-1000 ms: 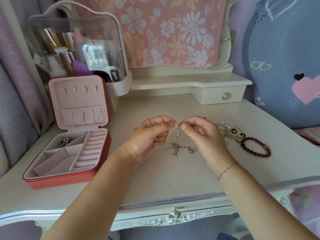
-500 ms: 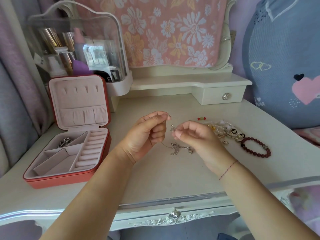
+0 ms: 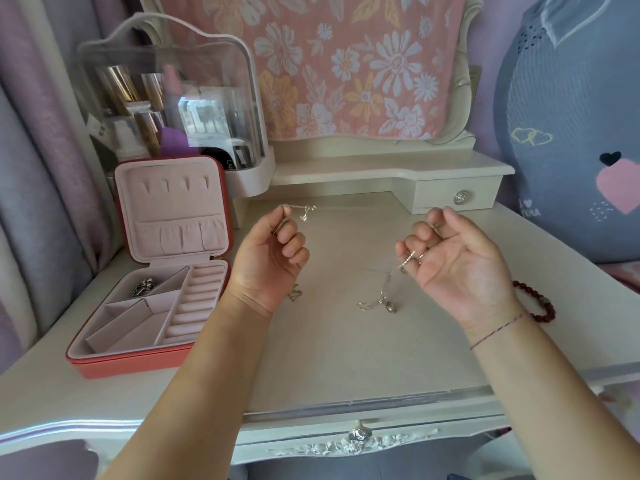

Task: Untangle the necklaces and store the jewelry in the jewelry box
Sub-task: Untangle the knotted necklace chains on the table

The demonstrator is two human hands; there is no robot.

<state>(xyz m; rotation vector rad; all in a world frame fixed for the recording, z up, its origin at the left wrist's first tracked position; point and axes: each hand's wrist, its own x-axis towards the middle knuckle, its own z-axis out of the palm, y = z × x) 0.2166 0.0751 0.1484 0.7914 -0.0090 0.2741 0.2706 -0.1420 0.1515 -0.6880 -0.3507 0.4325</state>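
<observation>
Head view is showing the left hand (image 3: 270, 261) pinching the necklaces (image 3: 385, 292) up high while the right hand (image 3: 460, 265) is hooking them on curled fingers, apparently stretching the tangle apart over the worktop (image 3: 346, 358), right of the open jewelry box (image 3: 131, 363).

Hands: left hand (image 3: 270, 261) and right hand (image 3: 457, 268), formerly almost touching at table centre, now well apart with palms turned up.
Necklaces: pendant chain (image 3: 304, 213) lifted clear in the left pinch; second chain (image 3: 384, 292) hooked over curled right fingers, trailing to the table.
Bracelet (image 3: 540, 306): now partly hidden behind the right wrist.
</observation>
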